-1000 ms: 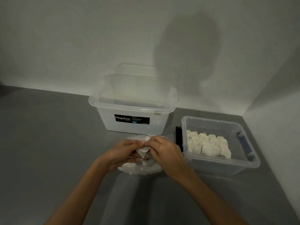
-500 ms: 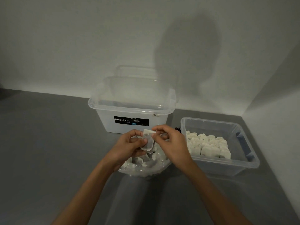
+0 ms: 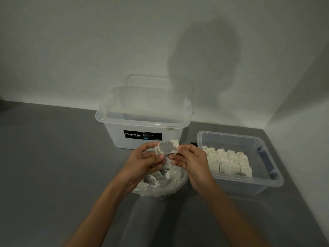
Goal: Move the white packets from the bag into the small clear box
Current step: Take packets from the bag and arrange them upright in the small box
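Both hands hold white packets point(image 3: 168, 146) a little above the open clear plastic bag point(image 3: 175, 184), which lies on the grey table and holds several more packets. My left hand point(image 3: 142, 164) pinches the packets from the left and my right hand point(image 3: 191, 162) pinches them from the right. It looks like more than one packet is between the fingers; the exact count is unclear. The small clear box point(image 3: 267, 177) stands to the right of the bag with rows of upright white packets point(image 3: 226, 163) along its near and left side.
A larger clear Megabox tub point(image 3: 142, 122) with lids leaning behind it stands just beyond the bag. White walls close the back and the right side of the grey table point(image 3: 53, 166). A black clip point(image 3: 194, 143) sits by the small box's left wall.
Both hands have risen out of the bag with packets pinched between them. The packets went from inside the bag mouth to above it, in front of the Megabox label.
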Available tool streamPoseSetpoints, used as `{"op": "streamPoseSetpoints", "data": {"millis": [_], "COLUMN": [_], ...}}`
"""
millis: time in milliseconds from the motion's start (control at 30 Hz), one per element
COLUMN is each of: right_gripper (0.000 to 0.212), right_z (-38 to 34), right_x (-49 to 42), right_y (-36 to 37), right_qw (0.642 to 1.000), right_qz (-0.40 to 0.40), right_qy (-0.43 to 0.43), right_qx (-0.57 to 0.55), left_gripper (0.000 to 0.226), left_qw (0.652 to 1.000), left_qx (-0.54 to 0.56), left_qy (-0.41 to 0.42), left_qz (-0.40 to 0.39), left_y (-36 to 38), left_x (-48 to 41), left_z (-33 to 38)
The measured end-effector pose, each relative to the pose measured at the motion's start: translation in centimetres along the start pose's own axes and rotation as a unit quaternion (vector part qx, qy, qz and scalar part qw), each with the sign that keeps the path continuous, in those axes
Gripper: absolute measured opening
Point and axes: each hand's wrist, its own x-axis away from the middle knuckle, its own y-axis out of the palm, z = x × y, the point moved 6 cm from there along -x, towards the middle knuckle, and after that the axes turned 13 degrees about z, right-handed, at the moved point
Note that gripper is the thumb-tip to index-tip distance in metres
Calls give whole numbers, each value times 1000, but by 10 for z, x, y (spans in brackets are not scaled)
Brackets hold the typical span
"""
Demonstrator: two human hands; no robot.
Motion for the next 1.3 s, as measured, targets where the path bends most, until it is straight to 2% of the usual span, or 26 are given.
{"op": "streamPoseSetpoints", "data": {"millis": [100, 167, 233, 300, 333, 433, 567, 667, 767, 867, 933, 1067, 1167, 1233, 1300], "right_gripper": [6, 6, 34, 65, 70, 45, 18, 17, 19, 16, 14, 13, 14, 13, 11], "right_z": [2, -1, -10, -20, -24, -30, -35, -43, -45, -42, -41, -48, -56, -60, -62], "right_x": [3, 4, 3, 4, 4, 2, -3, -10, -15, -11, -5, 0, 2, 2, 4], "right_y": [0, -1, 2, 12, 18, 29, 28, 16, 4, 3, 8, 10, 4, 0, -2], "right_qw": [997, 989, 974, 945, 929, 906, 936, 959, 975, 977, 974, 961, 946, 931, 918], "right_qz": [-27, -33, -42, -87, -115, -147, -110, -44, -4, -39, -64, -58, -48, -44, -41], "right_qy": [-11, -47, -108, -185, -216, -248, -226, -223, -180, -156, -158, -217, -253, -281, -302], "right_qx": [74, 137, 197, 255, 278, 310, 248, 170, 131, 140, 148, 160, 197, 228, 254], "left_gripper": [25, 18, 15, 15, 15, 17, 13, 13, 13, 21, 29, 23, 30, 37, 34], "left_qw": [999, 999, 998, 996, 995, 994, 994, 997, 998, 985, 982, 993, 999, 992, 978], "left_qx": [-12, -30, -53, -83, -92, -100, -104, -67, 50, 156, 167, 84, -48, -103, -144], "left_qy": [19, 32, 38, 43, 45, 51, 45, 24, -30, -73, -86, -77, 12, 76, 147], "left_qz": [27, 31, 18, -2, -9, -13, -4, 11, 18, 3, -16, -41, -14, 15, 27], "left_y": [-5, -7, -5, -1, 1, 2, -1, 0, 4, 15, 23, 35, 30, 26, 25], "left_x": [-4, -5, -6, -6, -5, -7, -8, -7, -6, -3, -2, 3, 3, 3, 2], "left_z": [1, 3, 4, 4, 5, 6, 8, 8, 6, 3, -2, -13, -1, 16, 36]}}
